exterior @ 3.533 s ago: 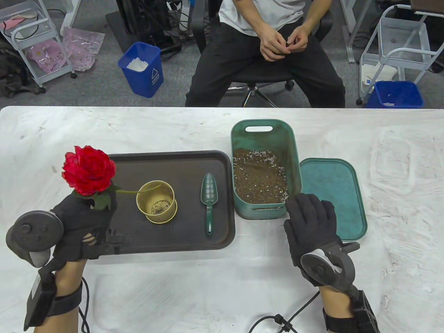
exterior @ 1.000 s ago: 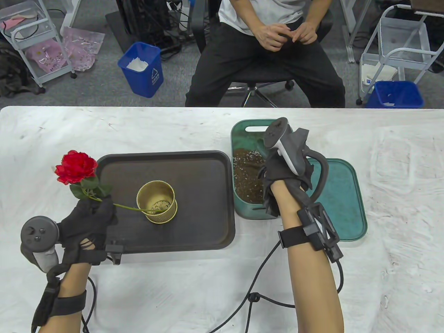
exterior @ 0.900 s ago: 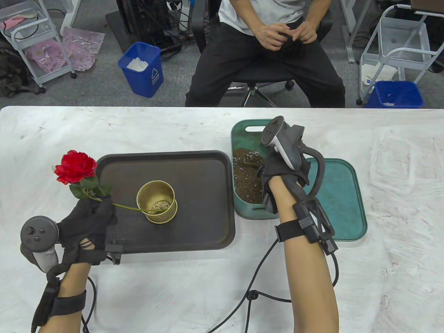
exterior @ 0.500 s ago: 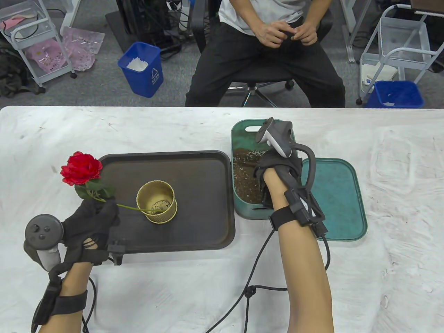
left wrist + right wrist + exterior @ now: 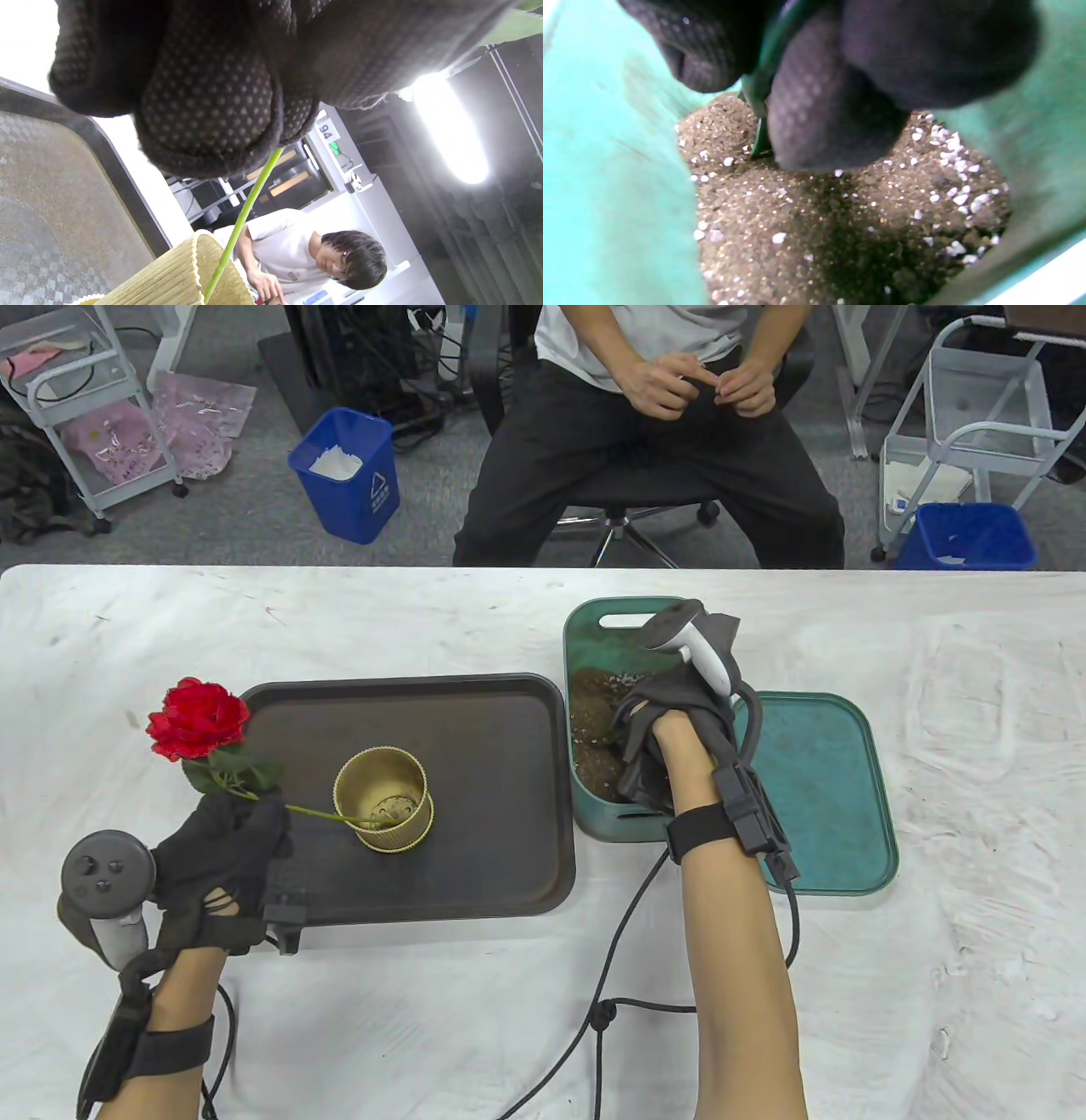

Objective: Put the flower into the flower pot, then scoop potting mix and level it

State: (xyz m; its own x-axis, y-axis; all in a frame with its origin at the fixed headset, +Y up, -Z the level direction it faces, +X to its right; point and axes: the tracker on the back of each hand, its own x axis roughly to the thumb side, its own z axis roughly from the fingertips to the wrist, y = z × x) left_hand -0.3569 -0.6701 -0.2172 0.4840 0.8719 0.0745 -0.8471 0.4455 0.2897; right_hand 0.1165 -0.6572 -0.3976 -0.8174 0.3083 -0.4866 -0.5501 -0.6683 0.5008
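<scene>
Your right hand (image 5: 670, 721) has dropped lower into the green bin (image 5: 585, 806) over the last second, and its fingers are curled round the green scoop (image 5: 763, 84), whose blade is now buried in the potting mix (image 5: 840, 220); three and a half seconds back that scoop lay on the tray and this hand rested flat on the tabletop (image 5: 424, 1010). That puts you in the middle of the first scoop, with nothing carried to the pot yet. Your left hand (image 5: 221, 848) has barely shifted: it pinches the flower (image 5: 199, 721) by its stem, the red head leaning out past the left edge of the dark tray (image 5: 509, 899) while the stem's lower end sits inside the gold pot (image 5: 383, 799). The flower is tilted, not upright, so it looks to depend on your grip until mix packs round it. The pot stands on the tray and holds only the stem, its drain holes showing. The bin holds brown mix flecked with white bits, heaped unevenly. Its lid (image 5: 831, 780) lies just beside it on the right, with nothing on it.
</scene>
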